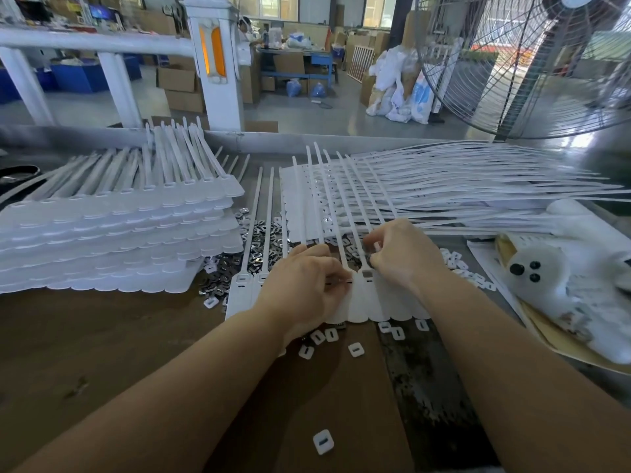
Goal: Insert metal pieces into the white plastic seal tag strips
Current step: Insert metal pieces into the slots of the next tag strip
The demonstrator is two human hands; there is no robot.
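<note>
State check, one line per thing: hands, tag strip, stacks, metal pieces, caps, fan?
Left hand: fingers curled, pressing on the tag strip.
Right hand: pinching something small above a tag head; cannot tell what.
Tag strip: flat on the table, tails pointing away.
Left stack: sheets piled in layers.
Right stack: tails fanned out rightward.
Metal pieces: loose heap.
White caps: scattered singly.
Fan: spinning or not, cannot tell.

A single head-worn, wide-angle view looks forward and down, close over the counter (pixel 102 336), with the workshop floor (pixel 324 107) beyond.
</note>
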